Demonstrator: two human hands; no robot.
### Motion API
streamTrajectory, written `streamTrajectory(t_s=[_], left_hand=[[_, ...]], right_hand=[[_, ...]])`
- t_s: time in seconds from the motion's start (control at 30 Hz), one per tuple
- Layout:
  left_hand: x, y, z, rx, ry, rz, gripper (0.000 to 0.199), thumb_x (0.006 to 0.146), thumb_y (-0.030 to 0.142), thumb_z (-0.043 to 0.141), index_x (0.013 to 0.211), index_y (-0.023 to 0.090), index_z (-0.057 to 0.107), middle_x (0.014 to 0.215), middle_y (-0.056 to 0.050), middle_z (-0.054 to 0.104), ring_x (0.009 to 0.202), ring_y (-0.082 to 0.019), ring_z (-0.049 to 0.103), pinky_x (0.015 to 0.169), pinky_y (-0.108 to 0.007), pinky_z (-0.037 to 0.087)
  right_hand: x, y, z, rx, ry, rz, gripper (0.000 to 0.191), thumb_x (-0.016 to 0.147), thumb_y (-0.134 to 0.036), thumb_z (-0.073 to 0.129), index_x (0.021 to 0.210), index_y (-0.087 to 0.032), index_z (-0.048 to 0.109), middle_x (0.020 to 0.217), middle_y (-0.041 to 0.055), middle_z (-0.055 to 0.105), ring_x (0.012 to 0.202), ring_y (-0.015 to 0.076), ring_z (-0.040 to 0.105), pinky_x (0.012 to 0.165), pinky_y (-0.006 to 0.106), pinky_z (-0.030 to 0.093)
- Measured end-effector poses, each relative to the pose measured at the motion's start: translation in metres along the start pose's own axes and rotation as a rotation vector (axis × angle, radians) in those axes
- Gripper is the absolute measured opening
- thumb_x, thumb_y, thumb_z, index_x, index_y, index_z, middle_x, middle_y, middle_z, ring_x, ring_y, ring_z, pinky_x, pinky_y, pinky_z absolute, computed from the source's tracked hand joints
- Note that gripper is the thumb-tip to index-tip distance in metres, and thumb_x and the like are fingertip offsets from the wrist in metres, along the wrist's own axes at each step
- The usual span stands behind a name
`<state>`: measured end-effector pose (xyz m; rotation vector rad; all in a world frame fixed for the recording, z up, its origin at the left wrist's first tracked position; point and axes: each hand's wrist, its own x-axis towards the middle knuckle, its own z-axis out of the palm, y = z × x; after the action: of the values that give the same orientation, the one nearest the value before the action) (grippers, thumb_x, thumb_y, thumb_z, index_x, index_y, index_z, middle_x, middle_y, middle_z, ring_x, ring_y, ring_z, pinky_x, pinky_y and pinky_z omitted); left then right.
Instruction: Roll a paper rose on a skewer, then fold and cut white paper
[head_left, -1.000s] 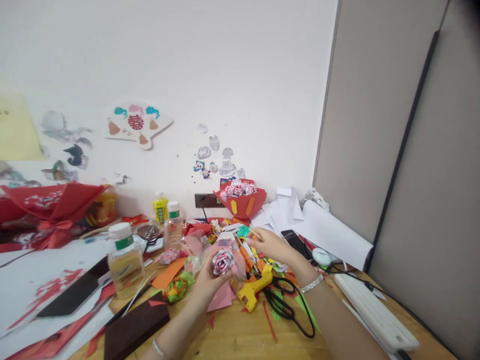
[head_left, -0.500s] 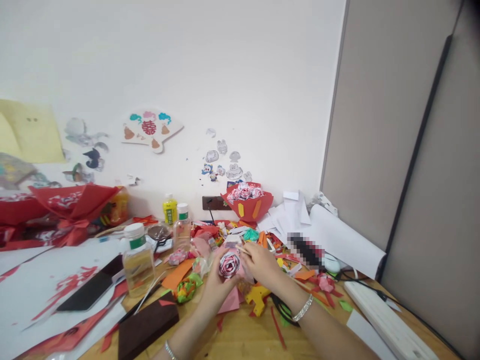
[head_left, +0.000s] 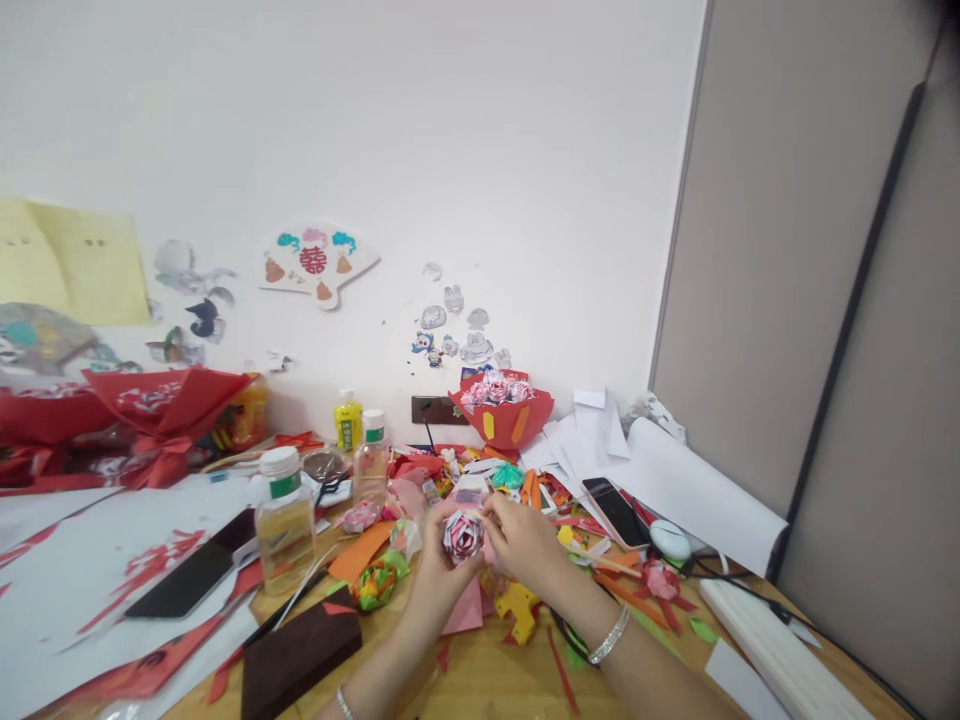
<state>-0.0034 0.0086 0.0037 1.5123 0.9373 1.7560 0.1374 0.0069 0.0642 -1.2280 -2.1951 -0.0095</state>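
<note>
A pink-and-white paper rose rests in my left hand, whose fingers and thumb curl around its sides. My right hand is closed at the rose's right edge. A thin wooden stick shows beyond that hand and appears to run through its fingers, with a pale tip beside the rose. Pink paper lies under the hands. Just below my right wrist is a yellow cut-out piece. The rose's underside is hidden by my hands.
A red-wrapped bouquet stands against the wall. Clear bottles, a dark brown box and a black tablet-like slab are on the left. At right lie a phone, a mouse and a white keyboard. Paper scraps surround my hands.
The view has shifted slightly, so everything sits further right. My right fingers have closed in against the rose's edge, and less of the stick's tip shows. The left hand still holds the rose.
</note>
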Motion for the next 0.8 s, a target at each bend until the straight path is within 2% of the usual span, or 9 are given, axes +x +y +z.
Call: streamTrajectory(t_s=[0.23, 0.43, 0.57, 0.8], left_hand=[[-0.002, 0.001, 0.002, 0.063, 0.003, 0.021, 0.050, 0.060, 0.016, 0.067, 0.105, 0.021, 0.045, 0.105, -0.005, 0.052, 0.102, -0.024, 0.054, 0.087, -0.037, 0.043], [-0.003, -0.008, 0.000, 0.100, 0.005, 0.051, 0.051, 0.058, 0.014, 0.067, 0.105, 0.021, 0.046, 0.104, -0.005, 0.053, 0.101, -0.024, 0.054, 0.086, -0.037, 0.044], [-0.004, -0.004, 0.001, 0.128, -0.039, 0.053, 0.046, 0.062, 0.015, 0.065, 0.104, 0.021, 0.047, 0.103, -0.004, 0.054, 0.100, -0.023, 0.055, 0.085, -0.036, 0.045], [-0.004, 0.002, 0.003, 0.155, -0.015, 0.031, 0.048, 0.058, 0.017, 0.068, 0.102, 0.021, 0.049, 0.102, -0.005, 0.056, 0.099, -0.024, 0.055, 0.086, -0.037, 0.045]], right_hand=[[-0.001, -0.003, -0.001, -0.039, 0.072, -0.082, 0.010, 0.087, -0.023, 0.049, 0.080, -0.019, 0.055, 0.081, 0.0020, 0.064, 0.074, 0.0152, 0.058, 0.060, 0.022, 0.032], [-0.002, -0.003, -0.001, -0.090, 0.053, -0.056, 0.010, 0.086, -0.024, 0.049, 0.080, -0.019, 0.055, 0.079, 0.0019, 0.065, 0.074, 0.0154, 0.060, 0.059, 0.022, 0.031], [-0.003, -0.005, -0.003, -0.134, 0.029, -0.042, 0.012, 0.087, -0.027, 0.049, 0.083, -0.018, 0.056, 0.077, 0.0032, 0.067, 0.072, 0.0171, 0.062, 0.058, 0.023, 0.031], [-0.004, -0.010, -0.007, -0.166, -0.043, -0.022, 0.019, 0.090, -0.031, 0.043, 0.088, -0.020, 0.057, 0.075, 0.0041, 0.069, 0.069, 0.0185, 0.064, 0.056, 0.024, 0.033]])
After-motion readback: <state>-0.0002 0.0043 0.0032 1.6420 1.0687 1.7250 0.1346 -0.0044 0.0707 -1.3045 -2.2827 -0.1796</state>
